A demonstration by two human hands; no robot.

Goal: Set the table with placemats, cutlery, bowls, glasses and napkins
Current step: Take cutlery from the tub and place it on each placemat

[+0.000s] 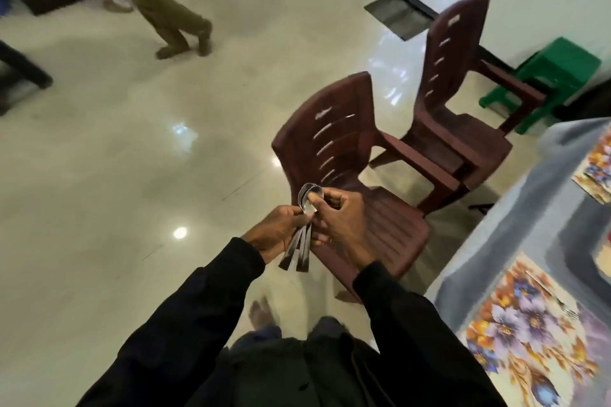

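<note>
Bunch of spoons gripped in left hand, right hand pinching one spoon's bowl, brown plastic chair just beyond, floral placemat well right.

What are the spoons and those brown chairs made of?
Spoons: probably metal, maybe steel; they are silvery and shiny and catch the light.
Chairs: they look like moulded plastic, reddish-brown and slightly glossy, with slots formed in one-piece backs.

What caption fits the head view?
Left hand and right hand hold spoons near two brown chairs; a table with floral placemats stands right.
</note>
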